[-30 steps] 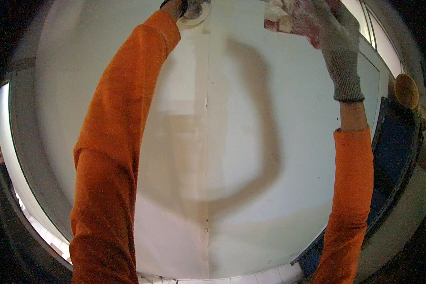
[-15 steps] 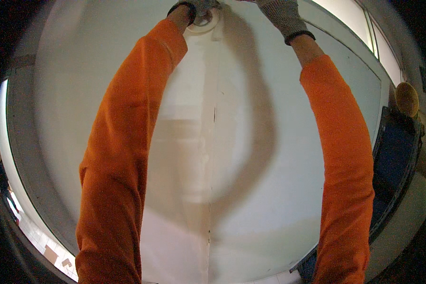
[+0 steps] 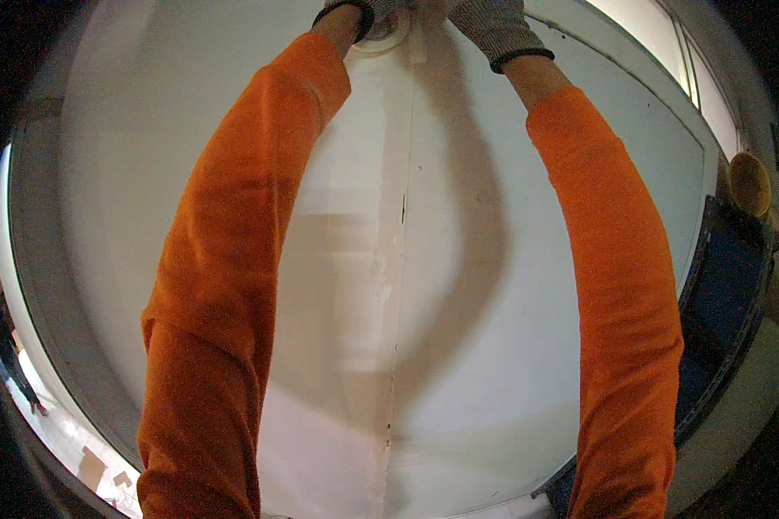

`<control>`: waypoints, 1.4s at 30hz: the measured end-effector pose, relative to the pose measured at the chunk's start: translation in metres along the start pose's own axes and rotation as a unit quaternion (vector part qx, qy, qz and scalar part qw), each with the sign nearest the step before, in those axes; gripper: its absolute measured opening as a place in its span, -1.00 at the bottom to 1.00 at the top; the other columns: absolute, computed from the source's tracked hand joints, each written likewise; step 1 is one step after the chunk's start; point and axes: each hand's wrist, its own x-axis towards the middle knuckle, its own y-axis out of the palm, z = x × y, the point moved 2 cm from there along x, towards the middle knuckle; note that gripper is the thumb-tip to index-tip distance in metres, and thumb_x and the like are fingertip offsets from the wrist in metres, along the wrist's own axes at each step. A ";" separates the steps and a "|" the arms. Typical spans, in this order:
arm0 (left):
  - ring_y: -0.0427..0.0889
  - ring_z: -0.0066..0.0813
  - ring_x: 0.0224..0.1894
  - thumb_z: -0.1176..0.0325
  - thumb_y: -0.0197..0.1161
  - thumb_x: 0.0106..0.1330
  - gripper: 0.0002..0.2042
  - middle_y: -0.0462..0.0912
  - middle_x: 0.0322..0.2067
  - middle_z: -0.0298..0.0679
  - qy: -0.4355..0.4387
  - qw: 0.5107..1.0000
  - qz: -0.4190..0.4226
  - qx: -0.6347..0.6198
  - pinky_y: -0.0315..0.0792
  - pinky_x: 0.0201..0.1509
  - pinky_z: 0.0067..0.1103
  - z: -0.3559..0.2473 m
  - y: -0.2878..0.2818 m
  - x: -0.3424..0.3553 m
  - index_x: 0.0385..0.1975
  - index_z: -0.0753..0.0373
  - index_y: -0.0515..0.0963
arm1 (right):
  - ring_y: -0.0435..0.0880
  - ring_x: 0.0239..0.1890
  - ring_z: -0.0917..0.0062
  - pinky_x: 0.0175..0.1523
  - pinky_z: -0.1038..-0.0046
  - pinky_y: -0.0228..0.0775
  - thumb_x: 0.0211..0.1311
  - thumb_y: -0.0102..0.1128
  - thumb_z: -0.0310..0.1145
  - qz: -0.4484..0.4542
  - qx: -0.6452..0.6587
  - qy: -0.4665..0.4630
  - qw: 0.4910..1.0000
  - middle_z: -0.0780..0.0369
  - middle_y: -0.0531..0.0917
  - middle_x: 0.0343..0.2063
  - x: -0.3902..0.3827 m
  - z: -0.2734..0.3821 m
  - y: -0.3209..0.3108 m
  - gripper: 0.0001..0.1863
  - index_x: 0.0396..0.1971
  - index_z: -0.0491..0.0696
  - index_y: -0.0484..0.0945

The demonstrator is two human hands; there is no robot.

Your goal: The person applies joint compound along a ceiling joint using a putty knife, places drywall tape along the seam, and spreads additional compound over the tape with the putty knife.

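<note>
Both my arms, in orange sleeves, reach up the pale wall panel [image 3: 528,303]. My left hand [image 3: 379,7], in a grey knit glove with a dark cuff, is closed on a roll of pale tape [image 3: 384,41] close to the wall; the top edge cuts off part of the hand. A short beige strip [image 3: 418,48] lies on the wall just right of the roll. My right hand [image 3: 492,28], gloved the same way, is near the wall to the right of the roll. Its fingers are mostly cut off by the top edge, so their grip cannot be made out.
A vertical seam [image 3: 397,320] with small dark gaps runs down the wall, a beige band beside it. My arms cast shadows there. On the right are a yellow round container [image 3: 749,185] and a dark blue crate-like object [image 3: 725,268]. Cardboard pieces [image 3: 92,468] lie on the floor at lower left.
My right hand has moved left, closer to the roll. My left hand and the roll have shifted slightly right and up in the view.
</note>
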 end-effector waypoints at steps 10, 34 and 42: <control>0.74 0.07 -0.11 -0.13 0.47 0.14 -0.45 0.75 -0.26 0.15 0.073 0.994 0.034 0.075 0.59 -0.05 -0.25 0.021 0.021 0.020 -0.29 0.36 0.73 | 0.73 -0.03 0.28 0.11 0.19 0.56 0.45 -0.01 -0.01 0.040 -0.093 -0.110 0.989 0.20 0.74 -0.01 0.005 -0.009 -0.009 -0.55 0.25 0.23 0.56; 0.73 -0.10 -0.31 -0.04 0.27 0.31 -0.61 0.76 -0.32 -0.01 0.252 0.939 0.069 0.223 0.58 -0.13 -0.32 0.046 0.028 0.023 -0.38 0.21 0.75 | 0.72 -0.02 0.16 0.11 0.14 0.55 0.51 -0.12 0.11 0.408 -0.169 -0.048 0.896 0.10 0.76 -0.13 0.019 0.018 -0.024 -0.48 -0.12 0.03 0.73; 0.66 -0.25 -0.52 -0.02 0.32 0.29 -0.57 0.70 -0.57 -0.06 0.118 0.976 0.036 -0.179 0.56 -0.26 -0.32 0.017 -0.048 -0.109 -0.49 0.31 0.71 | 0.72 -0.04 0.17 0.10 0.16 0.54 0.49 -0.07 0.13 0.367 -0.112 -0.090 0.919 0.06 0.75 -0.14 0.014 0.005 -0.030 -0.46 -0.14 -0.02 0.72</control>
